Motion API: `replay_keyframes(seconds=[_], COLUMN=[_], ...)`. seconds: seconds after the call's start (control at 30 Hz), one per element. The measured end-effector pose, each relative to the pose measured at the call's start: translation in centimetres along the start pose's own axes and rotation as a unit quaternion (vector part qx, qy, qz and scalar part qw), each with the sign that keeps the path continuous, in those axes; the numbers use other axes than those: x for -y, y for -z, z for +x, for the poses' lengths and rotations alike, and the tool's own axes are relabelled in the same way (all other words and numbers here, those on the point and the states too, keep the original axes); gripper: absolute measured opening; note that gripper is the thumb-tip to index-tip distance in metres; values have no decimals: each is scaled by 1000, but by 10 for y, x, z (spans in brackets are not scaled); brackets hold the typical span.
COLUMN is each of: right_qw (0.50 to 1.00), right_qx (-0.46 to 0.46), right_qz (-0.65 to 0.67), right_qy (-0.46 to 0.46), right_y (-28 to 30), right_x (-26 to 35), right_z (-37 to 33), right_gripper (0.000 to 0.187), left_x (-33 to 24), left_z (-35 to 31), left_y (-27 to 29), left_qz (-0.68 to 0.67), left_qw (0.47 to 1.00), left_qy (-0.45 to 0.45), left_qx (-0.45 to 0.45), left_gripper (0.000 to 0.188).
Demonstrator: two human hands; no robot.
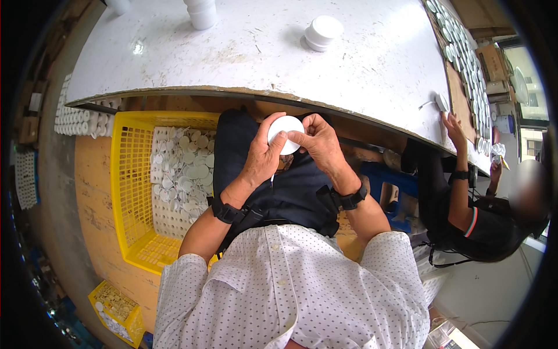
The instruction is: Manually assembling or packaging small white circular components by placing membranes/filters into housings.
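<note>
While a big yellow basket (131, 198) sits alongside, seemingly for easy reach, left hand (263, 150) and right hand (324, 148) clamp a shared grip on the white disc (285, 125) above the lap (290, 203), apparently steadying it.

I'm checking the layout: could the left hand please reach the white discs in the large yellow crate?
Probably yes: the large crate is open, the discs uncovered, though the left hand holds a round piece.
</note>
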State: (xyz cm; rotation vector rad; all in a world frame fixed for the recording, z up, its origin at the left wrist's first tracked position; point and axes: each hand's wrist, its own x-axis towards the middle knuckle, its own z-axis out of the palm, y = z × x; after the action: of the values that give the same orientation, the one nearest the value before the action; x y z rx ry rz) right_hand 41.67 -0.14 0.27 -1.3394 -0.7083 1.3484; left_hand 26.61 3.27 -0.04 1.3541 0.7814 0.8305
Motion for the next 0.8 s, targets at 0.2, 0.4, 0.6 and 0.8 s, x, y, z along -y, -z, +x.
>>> replay_keyframes(seconds=[0.2, 0.4, 0.6, 0.8], right_qw=[1000, 998, 998, 892], right_qx=[22, 26, 0, -245], right_qz=[-11, -57, -56, -330], right_qy=[-11, 2, 11, 190], right_y=[0, 1, -4, 70], right_x=[0, 2, 12, 63], right_z=[1, 1, -4, 22], right_gripper=[29, 29, 26, 23], left_x=[3, 2, 2, 14], left_z=[-1, 0, 3, 1], left_y=[0, -1, 0, 58], left_qz=[7, 10, -19, -114], left_qw=[1000, 1000, 999, 982], left_qy=[-7, -4, 18, 22], left_qx=[-11, -18, -23, -147], left_gripper=[35, 34, 30, 51])
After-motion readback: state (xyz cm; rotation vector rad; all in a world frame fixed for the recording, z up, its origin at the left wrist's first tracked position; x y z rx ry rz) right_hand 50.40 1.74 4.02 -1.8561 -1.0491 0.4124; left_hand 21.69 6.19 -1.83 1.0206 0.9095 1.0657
